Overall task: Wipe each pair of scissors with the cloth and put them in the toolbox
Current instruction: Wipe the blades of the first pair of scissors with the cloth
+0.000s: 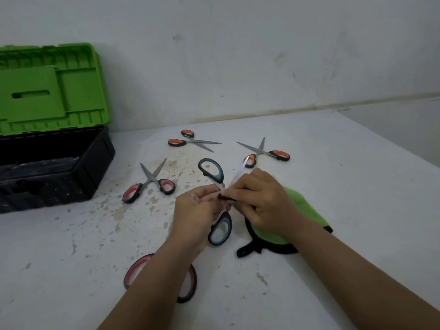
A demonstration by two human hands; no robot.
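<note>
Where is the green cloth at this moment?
In the head view, the green cloth lies on the table at centre-right, partly under the right hand, just right of the blue-handled scissors.

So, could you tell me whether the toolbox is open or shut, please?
Open: the toolbox has its green lid raised upright, exposing the black interior.
</note>
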